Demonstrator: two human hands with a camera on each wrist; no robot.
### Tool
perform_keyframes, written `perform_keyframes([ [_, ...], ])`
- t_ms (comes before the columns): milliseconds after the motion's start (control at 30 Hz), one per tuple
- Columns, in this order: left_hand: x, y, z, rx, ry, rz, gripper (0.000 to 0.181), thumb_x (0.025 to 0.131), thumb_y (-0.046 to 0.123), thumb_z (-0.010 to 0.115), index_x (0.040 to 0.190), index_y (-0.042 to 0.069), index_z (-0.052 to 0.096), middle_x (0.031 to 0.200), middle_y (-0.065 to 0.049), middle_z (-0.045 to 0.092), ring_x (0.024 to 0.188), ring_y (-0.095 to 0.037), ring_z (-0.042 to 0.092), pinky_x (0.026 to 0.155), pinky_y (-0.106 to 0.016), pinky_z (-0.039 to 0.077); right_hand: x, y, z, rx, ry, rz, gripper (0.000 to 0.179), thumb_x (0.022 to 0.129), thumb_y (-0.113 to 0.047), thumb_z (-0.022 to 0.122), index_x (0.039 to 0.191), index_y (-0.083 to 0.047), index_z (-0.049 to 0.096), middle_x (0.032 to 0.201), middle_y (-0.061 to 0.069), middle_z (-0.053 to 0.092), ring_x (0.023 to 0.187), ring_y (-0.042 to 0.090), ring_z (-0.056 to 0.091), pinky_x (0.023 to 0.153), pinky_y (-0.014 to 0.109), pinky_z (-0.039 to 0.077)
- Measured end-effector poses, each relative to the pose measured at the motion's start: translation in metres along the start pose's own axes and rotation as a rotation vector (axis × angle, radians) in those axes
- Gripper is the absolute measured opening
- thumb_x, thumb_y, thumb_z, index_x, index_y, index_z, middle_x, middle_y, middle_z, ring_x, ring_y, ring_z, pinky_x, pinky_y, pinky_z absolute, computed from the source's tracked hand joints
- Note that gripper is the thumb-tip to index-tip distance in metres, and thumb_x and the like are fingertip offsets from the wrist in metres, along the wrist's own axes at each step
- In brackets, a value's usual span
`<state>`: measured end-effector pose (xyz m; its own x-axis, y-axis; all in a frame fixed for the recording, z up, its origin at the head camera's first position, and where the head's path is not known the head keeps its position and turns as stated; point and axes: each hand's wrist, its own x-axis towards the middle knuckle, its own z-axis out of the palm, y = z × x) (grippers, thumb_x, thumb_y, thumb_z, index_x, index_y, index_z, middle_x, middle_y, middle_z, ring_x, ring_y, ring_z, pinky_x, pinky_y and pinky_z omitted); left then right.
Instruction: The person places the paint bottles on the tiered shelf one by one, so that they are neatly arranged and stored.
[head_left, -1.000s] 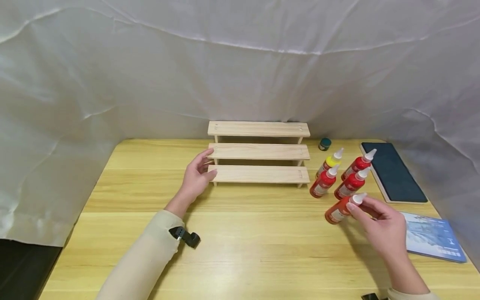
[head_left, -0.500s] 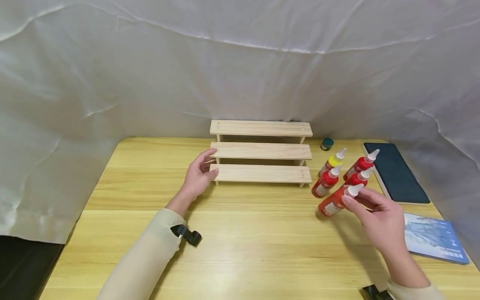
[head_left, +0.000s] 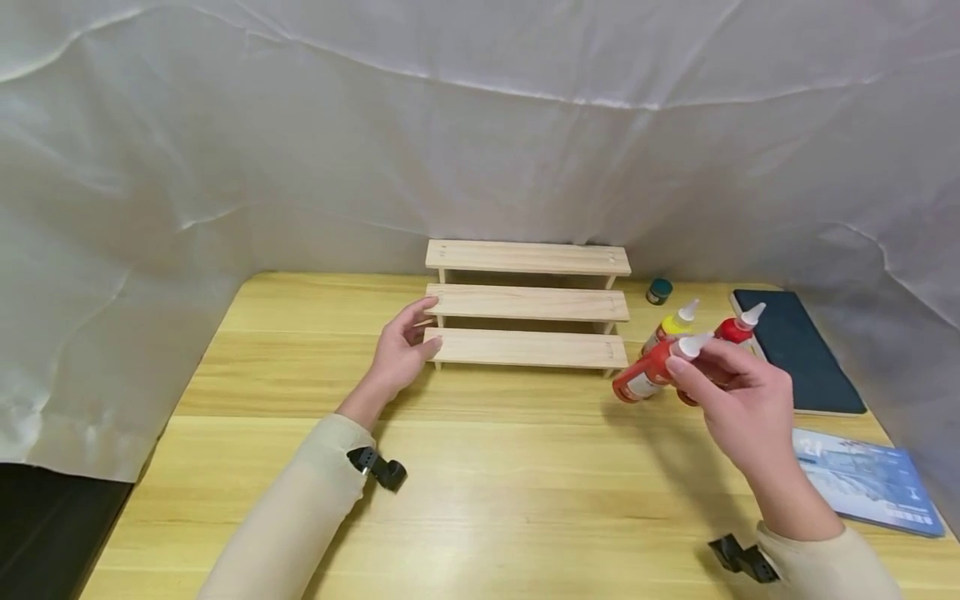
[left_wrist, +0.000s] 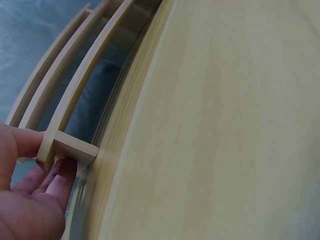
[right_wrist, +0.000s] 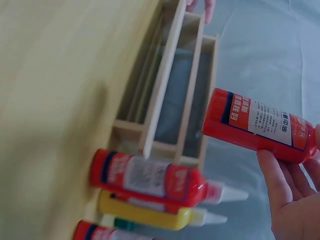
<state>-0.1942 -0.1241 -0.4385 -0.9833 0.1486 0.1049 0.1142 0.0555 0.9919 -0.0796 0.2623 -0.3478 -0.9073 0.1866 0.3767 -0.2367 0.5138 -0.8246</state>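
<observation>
My right hand (head_left: 750, 408) pinches a red squeeze bottle of ink (head_left: 648, 375) near its white nozzle. The bottle is tilted and raised over the table, its base pointing left; in the right wrist view its printed label (right_wrist: 270, 122) shows. Behind it are a yellow bottle (head_left: 675, 321) and another red bottle (head_left: 731, 332); other red ones are mostly hidden by the hand and held bottle. My left hand (head_left: 401, 354) grips the left end of a three-tier wooden display rack (head_left: 525, 346), thumb on the lowest board, fingers reaching to the middle one.
A small dark green jar (head_left: 659, 291) stands right of the rack. At the table's right side lie a dark notebook (head_left: 806, 350) and a blue booklet (head_left: 862, 483). A grey-white cloth curtain (head_left: 480, 142) closes off the back and sides.
My right hand has raised the red bottle and carried it left and away from me, over the standing bottles. The left hand keeps its grip on the rack.
</observation>
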Motion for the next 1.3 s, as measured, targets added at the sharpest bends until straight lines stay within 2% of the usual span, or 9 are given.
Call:
perform_keyframes([
  [167,0.007,-0.019,-0.002,-0.006,0.007,-0.004,0.064,0.089,-0.017,0.061,0.147,0.009,0.049,0.14,-0.018,0.051,0.124,-0.04,0.052,0.098,-0.046,0.047,0.013,-0.014,0.008,0.017,-0.002,-0.03,0.03,0.086,-0.003,0.078,0.116,-0.001,0.073,0.098,-0.008,0.071,0.083,0.01,0.066,0.066,0.016,0.054],
  [400,0.009,-0.025,-0.001,-0.006,0.035,0.024,0.065,0.088,-0.017,0.063,0.144,0.014,0.053,0.135,-0.014,0.056,0.122,-0.033,0.055,0.104,-0.043,0.043,0.038,-0.034,0.021,0.092,-0.052,-0.065,0.03,0.09,-0.008,0.076,0.119,-0.003,0.073,0.103,-0.001,0.072,0.087,0.015,0.068,0.073,0.019,0.055],
  [633,0.009,-0.027,0.001,-0.014,0.042,0.03,0.064,0.087,-0.018,0.064,0.142,0.015,0.056,0.13,-0.015,0.057,0.119,-0.031,0.056,0.102,-0.043,0.044,0.064,-0.048,0.034,0.365,-0.083,0.008,0.034,0.088,-0.008,0.077,0.121,-0.002,0.071,0.108,0.01,0.07,0.093,0.022,0.067,0.075,0.027,0.056],
  [767,0.01,-0.028,0.002,-0.016,0.043,0.032,0.064,0.088,-0.018,0.063,0.143,0.013,0.054,0.133,-0.017,0.055,0.123,-0.033,0.053,0.106,-0.044,0.04,0.078,-0.056,0.04,0.385,-0.083,0.019,0.035,0.087,-0.013,0.079,0.12,-0.003,0.072,0.108,0.012,0.069,0.093,0.024,0.067,0.074,0.027,0.056],
  [867,0.01,-0.025,0.003,-0.009,0.045,0.024,0.063,0.088,-0.018,0.062,0.144,0.01,0.053,0.135,-0.019,0.053,0.125,-0.036,0.052,0.107,-0.046,0.038,0.089,-0.063,0.046,0.391,-0.085,0.011,0.035,0.086,-0.014,0.08,0.119,-0.003,0.073,0.107,0.011,0.07,0.093,0.025,0.066,0.073,0.027,0.056],
  [1100,-0.001,0.005,0.007,-0.007,0.039,0.019,0.06,0.087,-0.02,0.062,0.142,0.003,0.053,0.134,-0.021,0.053,0.124,-0.041,0.052,0.106,-0.047,0.039,0.114,-0.075,0.066,0.455,-0.118,-0.01,0.033,0.084,-0.014,0.082,0.114,-0.002,0.075,0.104,0.013,0.071,0.09,0.026,0.067,0.071,0.03,0.057],
  [1300,0.0,0.004,0.008,-0.011,0.031,0.014,0.061,0.087,-0.02,0.062,0.142,0.004,0.052,0.135,-0.021,0.054,0.125,-0.04,0.051,0.106,-0.046,0.04,0.132,-0.083,0.09,0.536,-0.154,0.007,0.029,0.082,-0.01,0.083,0.108,0.0,0.076,0.098,0.014,0.071,0.087,0.024,0.069,0.07,0.032,0.059],
])
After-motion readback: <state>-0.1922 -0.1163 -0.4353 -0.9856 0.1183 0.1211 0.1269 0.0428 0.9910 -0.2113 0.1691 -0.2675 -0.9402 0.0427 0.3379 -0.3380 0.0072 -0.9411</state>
